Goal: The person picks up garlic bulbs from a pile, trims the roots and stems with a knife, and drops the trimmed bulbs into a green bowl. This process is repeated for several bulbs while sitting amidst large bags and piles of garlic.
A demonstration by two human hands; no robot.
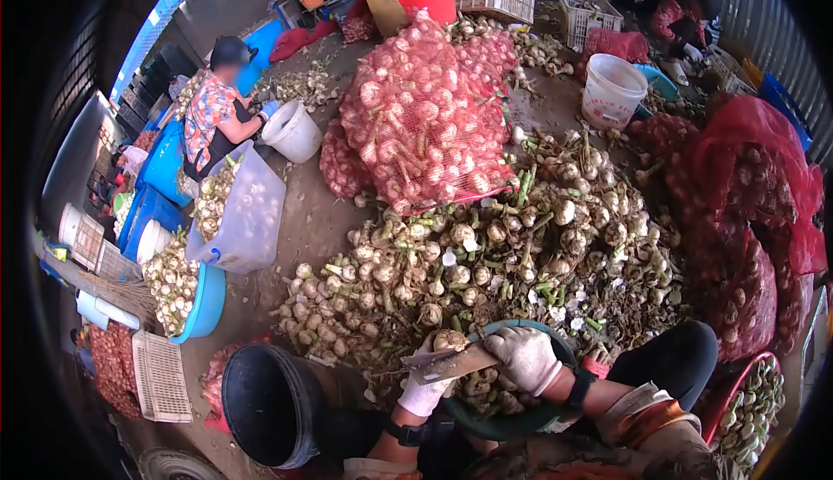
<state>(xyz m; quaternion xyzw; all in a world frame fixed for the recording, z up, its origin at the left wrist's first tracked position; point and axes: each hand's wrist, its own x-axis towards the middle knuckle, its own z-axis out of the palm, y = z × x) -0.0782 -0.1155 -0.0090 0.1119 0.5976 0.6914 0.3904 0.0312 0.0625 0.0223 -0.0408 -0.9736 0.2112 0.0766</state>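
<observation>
My left hand (425, 391), in a white glove, is closed round a garlic bulb (449, 340) that shows at the top of its fingers. My right hand (527, 358), gloved as well, grips a knife (455, 364) whose broad blade points left across my left hand, just below the bulb. Below both hands sits a green basin (566, 351) with garlic bulbs in it. The big heap of garlic bulbs (468, 254) with stalks and dry peelings spreads out beyond the basin.
A black bucket (260, 406) stands at my left, a red basin (724, 393) of cut stalks at my right. Full red net sacks (408, 115) rise behind the heap, and more (746, 280) stand at right. A co-worker (217, 107) sits by a white bucket (292, 133).
</observation>
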